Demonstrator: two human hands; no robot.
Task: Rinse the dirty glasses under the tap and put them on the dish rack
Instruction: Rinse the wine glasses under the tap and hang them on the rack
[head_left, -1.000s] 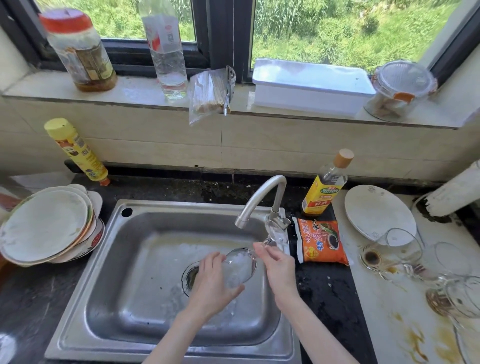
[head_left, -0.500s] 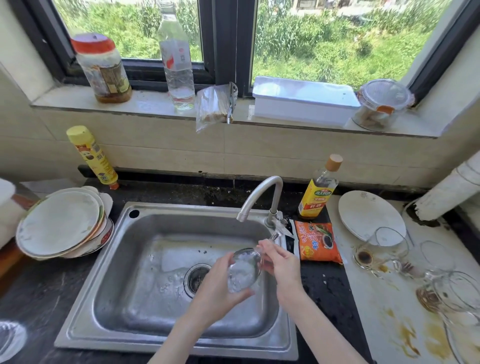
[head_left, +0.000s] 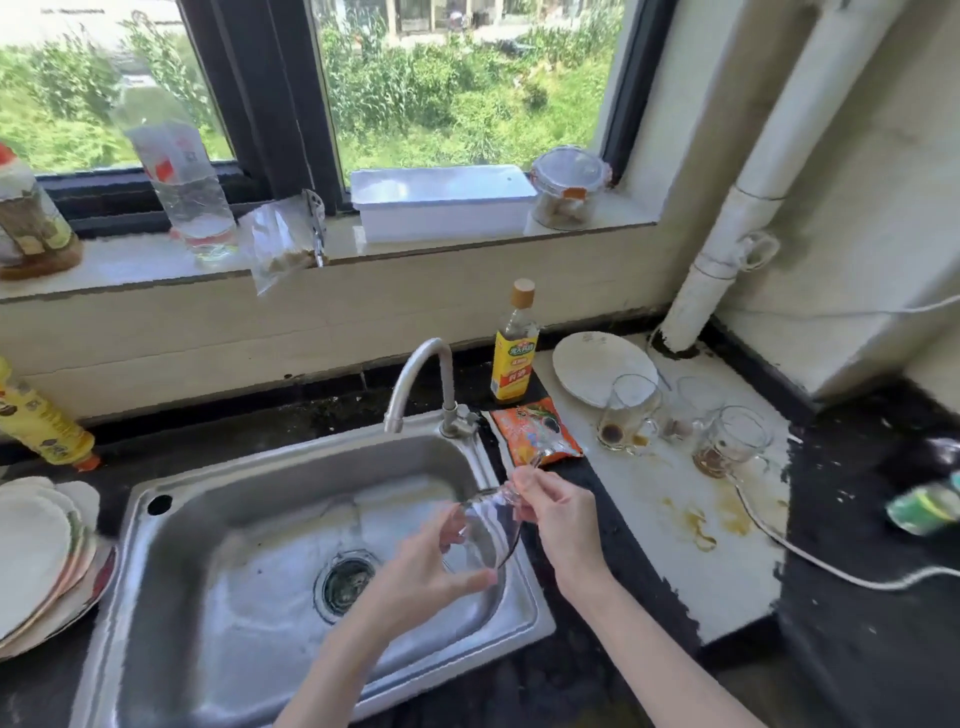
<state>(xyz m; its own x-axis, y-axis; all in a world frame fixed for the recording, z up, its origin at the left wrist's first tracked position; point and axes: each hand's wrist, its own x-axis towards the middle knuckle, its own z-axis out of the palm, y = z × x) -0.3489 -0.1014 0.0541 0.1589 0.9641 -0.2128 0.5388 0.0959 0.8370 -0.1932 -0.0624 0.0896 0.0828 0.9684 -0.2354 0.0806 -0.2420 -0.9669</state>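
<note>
Holding the wet glass at frame centre, left hand cupping, right hand pinching its handle, we risk it slipping into the sink.

Bright daylight through dark-framed window, green plants and grass outside. Pale stone sill runs along under it, cream tiled wall below. White drainpipe slants down right corner to counter, wall there stained and grimy. Black counter along back and right, with white worn patch streaked brown. White cable trails across that patch and dark surface. Stainless sink set in counter.
</note>
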